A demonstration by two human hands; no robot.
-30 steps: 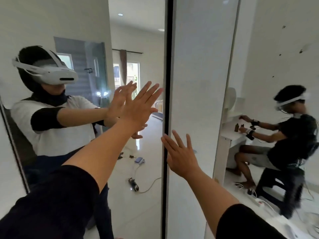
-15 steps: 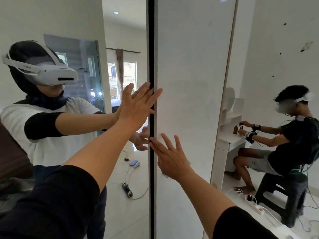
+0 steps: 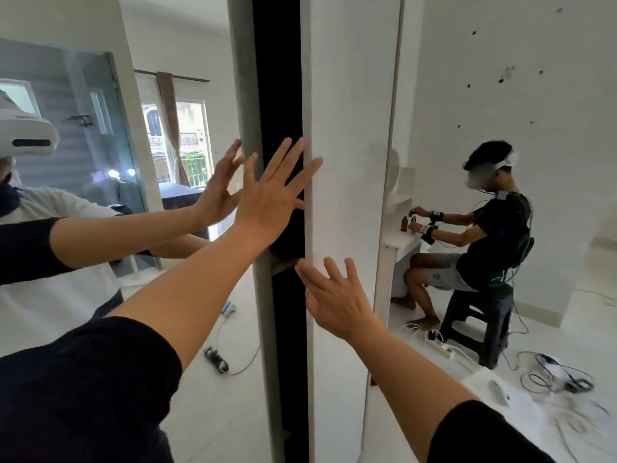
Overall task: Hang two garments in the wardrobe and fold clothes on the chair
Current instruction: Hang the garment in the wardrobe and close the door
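The wardrobe fills the view: a mirrored sliding door (image 3: 187,95) on the left and a white door (image 3: 347,128) on the right. Between them stands a dark vertical gap (image 3: 283,95) showing the black inside. My left hand (image 3: 270,198) is spread flat, fingers straight, across the gap with its fingertips on the white door's edge. My right hand (image 3: 337,302) lies lower with straight fingers against the white door, near its left edge. No garment, hanger or chair is in sight.
The mirror reflects me in a headset and the room behind. To the right a person (image 3: 480,242) sits on a dark stool (image 3: 477,325) at a white desk (image 3: 400,242). A power strip (image 3: 440,345) and several cables (image 3: 554,379) lie on the white floor.
The mirrored door has slid left, away from the white door, and a dark gap into the wardrobe has opened between them. Both hands stayed flat and spread.
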